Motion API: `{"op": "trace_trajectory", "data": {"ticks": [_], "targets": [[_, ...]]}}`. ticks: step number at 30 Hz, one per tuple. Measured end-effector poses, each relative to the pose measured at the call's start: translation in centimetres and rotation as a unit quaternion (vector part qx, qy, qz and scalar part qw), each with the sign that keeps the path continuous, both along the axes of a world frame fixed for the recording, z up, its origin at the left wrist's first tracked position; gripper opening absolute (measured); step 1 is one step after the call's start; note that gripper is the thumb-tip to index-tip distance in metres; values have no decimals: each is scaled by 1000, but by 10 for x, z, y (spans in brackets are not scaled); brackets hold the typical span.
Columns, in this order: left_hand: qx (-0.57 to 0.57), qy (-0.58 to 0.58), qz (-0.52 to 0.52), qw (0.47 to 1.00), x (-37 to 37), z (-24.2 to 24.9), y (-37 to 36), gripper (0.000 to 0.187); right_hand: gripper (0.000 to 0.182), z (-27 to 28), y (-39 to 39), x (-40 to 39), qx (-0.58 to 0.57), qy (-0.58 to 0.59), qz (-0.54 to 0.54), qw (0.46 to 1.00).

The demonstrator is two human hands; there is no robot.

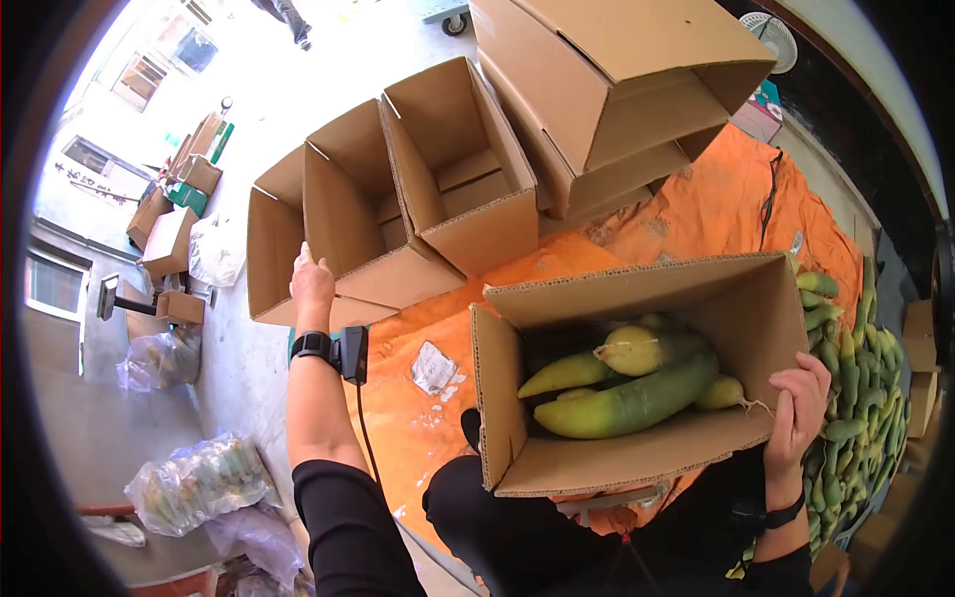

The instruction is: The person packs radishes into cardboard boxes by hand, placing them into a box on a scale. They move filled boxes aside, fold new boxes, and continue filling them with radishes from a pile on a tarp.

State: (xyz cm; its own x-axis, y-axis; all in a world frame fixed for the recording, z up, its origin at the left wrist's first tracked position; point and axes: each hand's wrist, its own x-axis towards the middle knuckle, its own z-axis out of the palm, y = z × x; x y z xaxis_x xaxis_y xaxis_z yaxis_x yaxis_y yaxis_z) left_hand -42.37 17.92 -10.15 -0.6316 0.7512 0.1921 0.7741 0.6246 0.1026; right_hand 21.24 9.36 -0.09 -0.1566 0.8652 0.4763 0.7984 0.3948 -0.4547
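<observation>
In front of me a cardboard box [637, 468] stands open at the top. Several green radishes [627, 403] with yellowish ends lie inside it. My right hand [799, 403] holds this box by its right wall, fingers bent over the edge. To the left, my left hand [312, 281] stretches forward and grips the near edge of an empty cardboard box [274, 254], the leftmost in a row. Its fingertips are partly hidden against the cardboard. A black strap with a small device [348, 354] and cable is on the left wrist.
More empty boxes [482, 234] stand beside the leftmost one, and larger boxes [647, 40] are stacked at the back right. A big heap of green radishes [846, 428] lies at right. Orange sheeting [398, 428] covers the floor. Filled plastic bags [204, 488] lie at lower left.
</observation>
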Motion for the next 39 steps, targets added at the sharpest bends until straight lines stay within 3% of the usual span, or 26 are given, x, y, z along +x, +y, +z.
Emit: {"op": "trace_trajectory", "data": {"ticks": [5,6,7,9,10,12,13,15,17,19,20,21,22,23,24,26,28,34,39], "targets": [[0,71,-74,995,16,-4,-38,51,13,-2,-1,5,13,26,13,1000],[60,-110,-125,984,36,3,-50,53,13,-1,-1,7,15,24,15,1000],[115,-289,-171,935,59,9,-62,55,12,0,-2,7,14,29,17,999],[111,-563,-65,817,156,78,-90,52,12,1,-3,8,17,39,28,999],[107,-569,-63,813,184,91,-102,52,12,1,-3,9,19,38,31,999],[105,-664,-127,730,223,111,-123,52,12,-1,-5,10,28,43,35,998],[101,-666,-124,728,241,120,-130,52,11,0,-5,10,31,42,35,998],[36,-678,-214,702,275,134,-138,51,15,-5,-7,14,34,49,42,997],[79,-637,-260,721,295,133,-144,49,20,-2,-13,12,19,71,28,997],[55,-528,-255,808,294,113,-145,64,25,5,-11,17,11,96,20,995],[103,-408,-315,851,295,108,-144,57,30,7,-10,23,-9,117,13,993],[104,-405,-310,854,290,110,-146,57,36,9,-9,27,-30,139,6,990],[-22,-425,-243,872,285,114,-144,50,40,17,-6,30,-95,186,-20,978],[-147,-437,-171,871,282,122,-142,47,43,17,1,40,-121,142,-46,981],[-145,-435,-168,873,282,127,-141,47,41,12,11,53,-163,146,-40,975],[-216,-258,-175,925,287,134,-137,49,40,14,29,59,-200,148,-34,968],[-201,-249,-192,928,283,128,-133,51,40,28,43,56,-334,-138,-60,930],[-182,-294,-195,918,269,115,-123,49,41,20,81,49,-373,-103,-43,921],[-172,-301,-202,916,250,115,-124,42,36,13,95,52,-330,-148,-4,932]]}}
